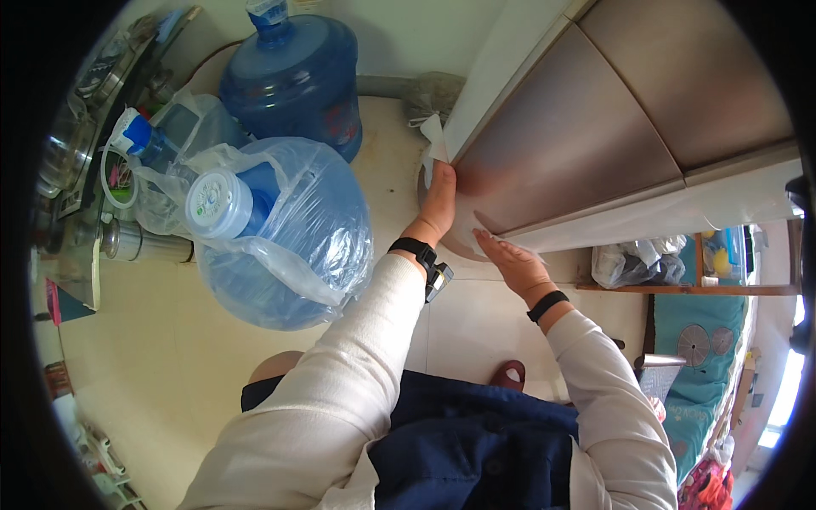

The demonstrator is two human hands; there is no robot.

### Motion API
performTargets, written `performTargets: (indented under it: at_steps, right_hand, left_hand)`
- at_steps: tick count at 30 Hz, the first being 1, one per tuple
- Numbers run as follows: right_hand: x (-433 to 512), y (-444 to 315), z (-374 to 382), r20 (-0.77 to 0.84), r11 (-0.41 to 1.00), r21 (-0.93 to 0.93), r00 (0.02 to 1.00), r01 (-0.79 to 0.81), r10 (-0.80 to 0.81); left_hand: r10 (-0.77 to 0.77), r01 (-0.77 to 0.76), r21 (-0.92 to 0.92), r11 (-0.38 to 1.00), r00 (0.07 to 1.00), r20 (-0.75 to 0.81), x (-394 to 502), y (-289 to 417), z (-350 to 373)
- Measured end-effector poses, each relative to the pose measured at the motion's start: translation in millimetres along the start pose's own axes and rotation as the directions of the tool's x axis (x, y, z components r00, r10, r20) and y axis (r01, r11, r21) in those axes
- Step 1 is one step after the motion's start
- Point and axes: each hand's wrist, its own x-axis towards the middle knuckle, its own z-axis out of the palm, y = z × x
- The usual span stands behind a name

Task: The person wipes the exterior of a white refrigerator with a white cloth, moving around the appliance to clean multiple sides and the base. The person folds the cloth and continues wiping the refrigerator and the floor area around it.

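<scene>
A tall appliance with brown metallic front panels [567, 127] and white sides leans across the upper right of the view, above a round base [468, 247] on the floor. My left hand [438, 201] is at its left edge, thumb up, with its fingers mostly hidden. A piece of white tissue or cloth [435, 137] sticks out above that thumb. My right hand [515, 266] presses against the right edge near the bottom, fingers stretched out. Under it shows another white tissue or cloth [532, 250]. Whether the two pieces are joined is hidden.
Left of my arm stands a large water bottle in a plastic bag [293, 255], with a blue water bottle [290, 83] behind it. A tied bag [433, 99] lies by the wall. A glass-topped table [95, 172] is far left, a wooden shelf [688, 290] right.
</scene>
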Motion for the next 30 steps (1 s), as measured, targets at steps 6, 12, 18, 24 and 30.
performTargets:
  at_steps: [6, 12, 18, 24, 30]
  right_hand:
    - [23, -51, 15, 0.166, 0.935, -0.015, 0.923, 0.356, -0.348]
    - [44, -1, -24, 0.122, 0.985, 0.126, 0.987, -0.115, 0.100]
    - [47, 24, -35, 0.108, 0.938, 0.114, 0.943, -0.326, 0.315]
    - [52, -60, 10, 0.275, 0.991, 0.079, 0.953, 0.112, -0.130]
    - [39, -57, 4, 0.170, 0.990, 0.137, 0.985, -0.027, 0.003]
  left_hand:
    - [-0.145, 0.144, 0.030, 0.989, 0.989, 0.035, -3, 6, -11]
    - [-0.284, 0.282, -0.113, 0.953, 0.959, -0.001, -1, 13, -10]
    - [-0.278, 0.285, -0.047, 0.957, 0.952, 0.128, 8, 5, -32]
    - [-0.330, 0.332, 0.016, 0.943, 0.931, 0.153, 5, 19, -33]
    - [-0.315, 0.306, 0.074, 0.949, 0.924, 0.218, 7, 19, -35]
